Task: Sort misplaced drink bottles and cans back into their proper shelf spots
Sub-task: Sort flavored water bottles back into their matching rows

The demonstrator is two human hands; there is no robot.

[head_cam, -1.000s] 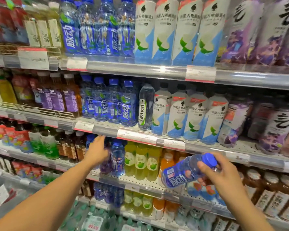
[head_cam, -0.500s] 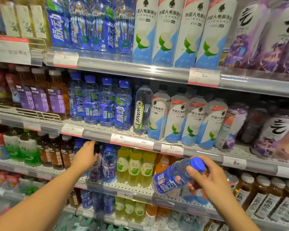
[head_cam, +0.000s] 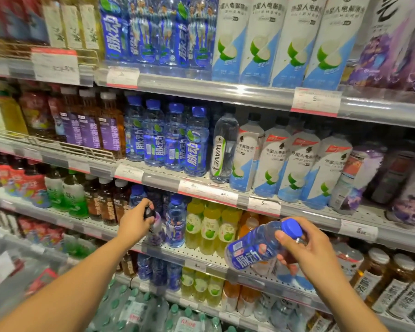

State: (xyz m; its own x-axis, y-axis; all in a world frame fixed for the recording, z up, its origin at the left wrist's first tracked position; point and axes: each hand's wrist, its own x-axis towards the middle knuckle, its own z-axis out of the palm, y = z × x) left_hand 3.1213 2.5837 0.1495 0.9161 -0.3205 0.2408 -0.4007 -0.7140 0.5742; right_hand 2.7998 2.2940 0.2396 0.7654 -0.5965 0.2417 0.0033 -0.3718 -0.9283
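Observation:
My right hand grips a clear bottle with a blue cap and blue label near its neck, tilted with the cap up to the right, in front of the third shelf. My left hand grips the top of a black-capped bottle with a purple label that stands on the third shelf beside a blue-capped bottle. A row of matching blue-label bottles stands on the second shelf, left of a clear WAVE bottle.
White and blue coconut-print bottles fill the second shelf's middle, purple-label bottles its right. Yellow-green apple drinks stand right of my left hand. Brown tea bottles stand to its left. Shelf rails carry price tags.
The view has shifted and come closer to the shelves. My left hand has closed round the black-capped purple bottle's top. My right hand still holds the blue bottle, tilted the same way.

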